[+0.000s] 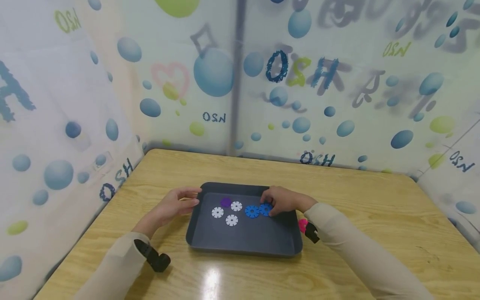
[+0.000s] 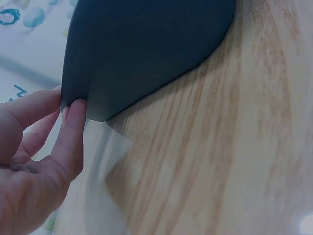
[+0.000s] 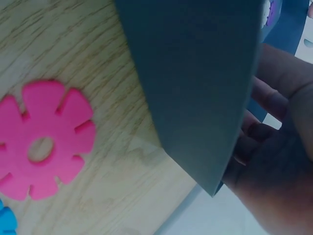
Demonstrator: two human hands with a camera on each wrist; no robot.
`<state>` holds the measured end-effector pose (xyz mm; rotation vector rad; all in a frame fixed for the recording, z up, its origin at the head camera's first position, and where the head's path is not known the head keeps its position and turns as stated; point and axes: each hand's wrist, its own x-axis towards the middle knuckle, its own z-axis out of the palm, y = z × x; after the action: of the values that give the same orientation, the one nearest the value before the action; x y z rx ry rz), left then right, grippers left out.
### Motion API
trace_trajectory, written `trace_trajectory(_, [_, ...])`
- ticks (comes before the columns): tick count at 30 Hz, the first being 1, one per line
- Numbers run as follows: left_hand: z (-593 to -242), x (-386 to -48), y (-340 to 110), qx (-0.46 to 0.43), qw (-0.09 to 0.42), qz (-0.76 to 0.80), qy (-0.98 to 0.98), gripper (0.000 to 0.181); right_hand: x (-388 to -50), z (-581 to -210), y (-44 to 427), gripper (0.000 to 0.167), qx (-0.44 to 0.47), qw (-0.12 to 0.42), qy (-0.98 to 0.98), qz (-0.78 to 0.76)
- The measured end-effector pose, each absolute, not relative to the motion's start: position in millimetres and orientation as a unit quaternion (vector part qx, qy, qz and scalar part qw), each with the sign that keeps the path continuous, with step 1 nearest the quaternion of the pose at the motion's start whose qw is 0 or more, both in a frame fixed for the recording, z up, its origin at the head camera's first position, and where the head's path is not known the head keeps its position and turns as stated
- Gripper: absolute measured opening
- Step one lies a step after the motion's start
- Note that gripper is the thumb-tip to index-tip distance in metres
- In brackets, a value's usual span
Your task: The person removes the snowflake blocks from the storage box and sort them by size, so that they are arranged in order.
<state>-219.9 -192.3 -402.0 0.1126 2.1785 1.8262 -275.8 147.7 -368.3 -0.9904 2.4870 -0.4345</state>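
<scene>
A dark grey tray [image 1: 243, 246] lies on the table between both hands. My left hand [image 1: 174, 208] touches the tray's back left corner with thumb and fairly straight fingers, also seen up close in the left wrist view. Inside the tray, my right hand [image 1: 283, 200] pinches a blue notched flower disc [image 1: 264, 209] between thumb and fingers. That disc meets or overlaps another blue disc [image 1: 252, 211]; whether they are joined I cannot tell. Left of them lie a purple disc [image 1: 226, 203] and three white discs [image 1: 231, 220]. The tray wall hides the right fingertips in the right wrist view.
On the wooden table [image 1: 337, 266], right of the tray, lies a pink flower disc [image 3: 46, 142]. Part of a blue piece [image 3: 7, 220] shows beside it. A patterned curtain [image 1: 255, 104] hangs behind the table.
</scene>
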Motion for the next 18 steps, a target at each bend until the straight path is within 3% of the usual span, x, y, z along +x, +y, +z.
trace_trajectory(13, [-403.8,-222.7,-194.5,0.048,0.157,0.634,0.756,0.048,-275.5,-365.9,143.7,0.035,-0.348,0.212,0.9,-0.156])
trace_trajectory(18, [-406.2,-222.2,-195.4,0.054,0.153,0.635,0.755,0.047,-275.6,-367.1,143.5,0.029,-0.342,0.211,0.901,-0.162])
